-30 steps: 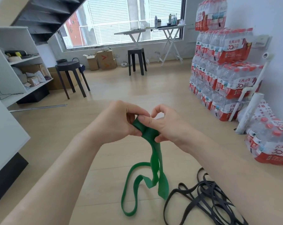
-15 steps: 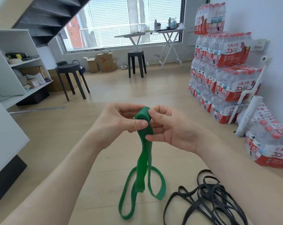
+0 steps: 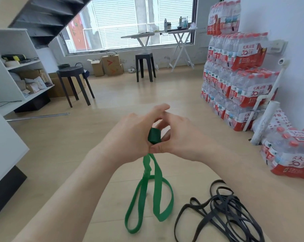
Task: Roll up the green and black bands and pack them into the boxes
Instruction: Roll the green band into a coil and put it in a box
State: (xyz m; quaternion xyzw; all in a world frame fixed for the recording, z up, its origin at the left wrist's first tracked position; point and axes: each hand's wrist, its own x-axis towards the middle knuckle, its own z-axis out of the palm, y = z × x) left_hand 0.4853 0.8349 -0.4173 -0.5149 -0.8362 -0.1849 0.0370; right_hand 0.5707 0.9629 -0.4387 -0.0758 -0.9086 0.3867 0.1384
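**Green band mid-roll, held up between both hands**

So both bare hands are up in front of the camera, close together over the pale wooden floor (image 3: 64, 154). The flat green rubber band (image 3: 148, 194) has its top end wound into a small tight roll, and that roll sits right between the two hands. The left hand (image 3: 130, 137) is curled against the roll from the left side, fingers bent over the top. The right hand (image 3: 180, 137) comes in from the right, thumb lying along the bottom of the roll and touching the left hand there, fingers tucked behind it. Basically both hands are pinching the little roll from opposite sides.

The rest of the green band hangs straight down from under the thumbs, a bit twisted just below the grip, then opens into two loose loops that reach the floor near the bottom middle of the view.

Just to the right of those loops there's a tangled heap of thin black rubber bands (image 3: 222, 215) lying on the floor, not touching the green one as far as I can tell.

Background stuff: stacked shrink-wrapped packs of water bottles with red labels (image 3: 235, 75) against the right wall, a black round stool (image 3: 72, 81) on the left, and a white open shelf unit (image 3: 17, 67) at the far left.
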